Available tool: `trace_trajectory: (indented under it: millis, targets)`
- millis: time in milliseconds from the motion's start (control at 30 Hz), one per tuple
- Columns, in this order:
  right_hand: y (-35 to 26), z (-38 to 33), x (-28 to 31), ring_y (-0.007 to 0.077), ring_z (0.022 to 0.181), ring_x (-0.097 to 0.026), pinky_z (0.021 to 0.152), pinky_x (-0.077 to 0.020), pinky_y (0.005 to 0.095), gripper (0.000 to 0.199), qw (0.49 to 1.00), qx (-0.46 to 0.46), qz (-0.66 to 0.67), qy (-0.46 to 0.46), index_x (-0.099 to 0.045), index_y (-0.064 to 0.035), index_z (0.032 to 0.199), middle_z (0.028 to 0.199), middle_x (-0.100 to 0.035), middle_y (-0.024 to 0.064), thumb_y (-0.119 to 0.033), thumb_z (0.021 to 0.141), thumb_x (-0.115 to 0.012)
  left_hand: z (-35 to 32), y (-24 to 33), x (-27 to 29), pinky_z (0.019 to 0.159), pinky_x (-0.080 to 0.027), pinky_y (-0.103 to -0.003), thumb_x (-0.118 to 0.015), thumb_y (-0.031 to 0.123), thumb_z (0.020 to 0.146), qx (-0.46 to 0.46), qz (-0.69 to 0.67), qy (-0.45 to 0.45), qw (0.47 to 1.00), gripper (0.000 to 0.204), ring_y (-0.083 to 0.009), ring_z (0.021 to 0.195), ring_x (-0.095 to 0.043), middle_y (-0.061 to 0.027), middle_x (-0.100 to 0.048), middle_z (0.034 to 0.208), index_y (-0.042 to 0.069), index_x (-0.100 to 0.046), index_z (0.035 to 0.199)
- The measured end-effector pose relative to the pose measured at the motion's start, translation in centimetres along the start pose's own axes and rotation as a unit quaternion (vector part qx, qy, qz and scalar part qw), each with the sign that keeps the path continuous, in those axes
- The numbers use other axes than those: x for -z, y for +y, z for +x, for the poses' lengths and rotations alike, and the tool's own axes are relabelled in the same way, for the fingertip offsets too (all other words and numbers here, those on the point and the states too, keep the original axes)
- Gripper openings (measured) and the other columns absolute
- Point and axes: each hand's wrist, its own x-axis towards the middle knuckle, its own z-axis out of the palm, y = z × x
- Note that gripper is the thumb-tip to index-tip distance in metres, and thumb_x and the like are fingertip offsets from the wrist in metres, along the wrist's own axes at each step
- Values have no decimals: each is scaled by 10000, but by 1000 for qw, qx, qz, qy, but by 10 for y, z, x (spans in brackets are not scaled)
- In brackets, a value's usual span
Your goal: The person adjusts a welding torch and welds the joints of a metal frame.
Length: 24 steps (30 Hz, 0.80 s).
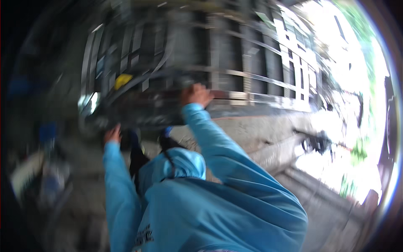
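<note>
A large metal frame [252, 77] made of long rails and cross-bars lies in front of me. Along its near side runs a dark reddish-brown bar [168, 97], and my right hand [196, 95] is on it with the fingers bent over the edge. Lower and to the left, my left hand [112, 134] is beside the dark near-left corner of the frame. Its fingers are smeared by motion, so whether it touches the corner does not show. Blue sleeves cover both my arms.
Something yellow [123, 80] sits among the rails at the left. A concrete ledge [252, 130] runs along the frame's near side. Bright daylight and greenery [359, 151] are at the right. A blue object [48, 132] stands in the dim left area. Much is blurred.
</note>
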Motion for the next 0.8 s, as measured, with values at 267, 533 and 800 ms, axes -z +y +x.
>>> trace_trajectory:
  millis: [267,533,800]
  targets:
    - [-3,-14,19,323,1111,-597,1055,-347,502,252,983,-11,171,67,-652,-140,983,1074,-667,98,-367,873,-663,-8,35,2,438,-443,-373,-769,523,915,11,169,15,986,465,-171,527,-591,-9,-617,692,98,-612,812]
    - [18,-3,-8,305,1093,-685,908,-469,510,435,998,-59,31,3,-744,-204,1056,1104,-746,53,-580,871,-630,-5,30,-11,627,-566,-409,-920,435,762,-45,118,-77,989,534,-200,724,-665,-76,-740,934,60,-743,1097]
    - [-12,-18,-5,309,1152,-622,1049,-384,480,302,980,16,94,175,-705,-109,973,1086,-718,93,-373,854,-617,-17,11,-14,1016,-515,-463,-787,643,821,-205,214,45,954,881,-404,1215,-656,-241,-680,1329,-8,-603,1385]
